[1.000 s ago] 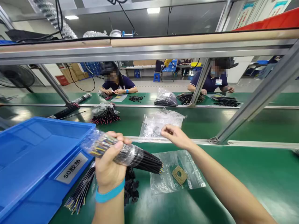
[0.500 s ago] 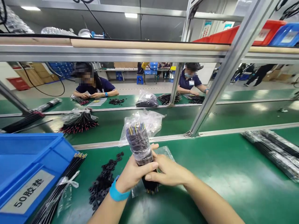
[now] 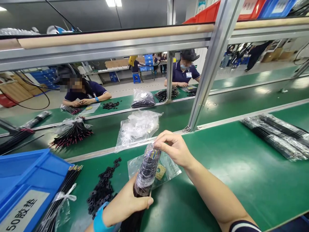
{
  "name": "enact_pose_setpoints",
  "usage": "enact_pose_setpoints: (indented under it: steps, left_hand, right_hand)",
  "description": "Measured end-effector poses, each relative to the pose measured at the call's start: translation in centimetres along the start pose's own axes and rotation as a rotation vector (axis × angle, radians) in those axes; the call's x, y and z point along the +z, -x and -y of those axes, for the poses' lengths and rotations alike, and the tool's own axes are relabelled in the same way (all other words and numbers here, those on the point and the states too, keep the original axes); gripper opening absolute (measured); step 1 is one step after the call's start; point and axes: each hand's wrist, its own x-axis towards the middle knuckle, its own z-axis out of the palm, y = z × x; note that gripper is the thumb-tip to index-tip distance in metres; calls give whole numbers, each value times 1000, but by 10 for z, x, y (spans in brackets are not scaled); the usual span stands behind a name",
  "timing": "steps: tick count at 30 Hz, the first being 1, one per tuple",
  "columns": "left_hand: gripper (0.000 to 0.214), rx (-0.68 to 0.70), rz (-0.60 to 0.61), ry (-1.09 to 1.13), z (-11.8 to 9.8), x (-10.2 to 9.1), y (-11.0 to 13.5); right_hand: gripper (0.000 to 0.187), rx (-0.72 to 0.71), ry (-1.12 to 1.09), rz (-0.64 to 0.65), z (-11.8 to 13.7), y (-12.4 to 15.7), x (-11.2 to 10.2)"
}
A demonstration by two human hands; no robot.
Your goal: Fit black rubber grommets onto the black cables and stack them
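A thick bundle of black cables (image 3: 146, 169), wrapped in clear plastic film, is tilted up in front of me. Colourful wire ends, yellow and blue among them, show at its top. My left hand (image 3: 129, 201) is closed round the lower part of the bundle, thumb across the near side. At the top end, my right hand (image 3: 172, 148) pinches the clear plastic wrap (image 3: 149, 149) between thumb and forefinger. Behind the bundle lies a flat clear plastic bag (image 3: 170, 166) with a yellowish square piece with holes (image 3: 160, 171).
Black rubber pieces (image 3: 102, 190) lie in a pile to the left. Beside them are a tied cable bundle (image 3: 59, 196) and a blue bin (image 3: 31, 177). Wrapped bundles (image 3: 277, 137) lie at right. A metal post (image 3: 210, 71) rises ahead; two co-workers sit across the bench.
My right hand has moved from the bundle's middle up to its top end. My left hand keeps hold lower down. The view has shifted, and the flat bag behind shows more.
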Motion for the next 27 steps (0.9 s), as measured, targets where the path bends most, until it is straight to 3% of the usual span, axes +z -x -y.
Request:
enact_pose_setpoints:
  steps: [9,14,16,19,22,24,27]
  left_hand:
    - [46,-52,88,302,17,3,3]
    - [49,-58,110,342,22,4,8]
    - [52,-80,131,318,21,7,12]
    - [63,-69,139,248,17,9,17]
    - [80,13,53,85,9,3,20]
    - [77,68,-50,-69,2,-2,23]
    - [70,108,-212,-272,-11,-7,25]
  right_hand:
    - [25,18,13,-263,-17,1,11]
    - [33,39,0,-377,-36,-7,-3]
    - [36,59,-1,-356,-38,-11,-12]
    - [33,68,40,-227,-30,-12,-18]
    - [22,-96,244,-181,-9,-3,-12]
    - [12,-280,399,-189,5,6,-4]
    - [9,-568,546,-21,19,17,9]
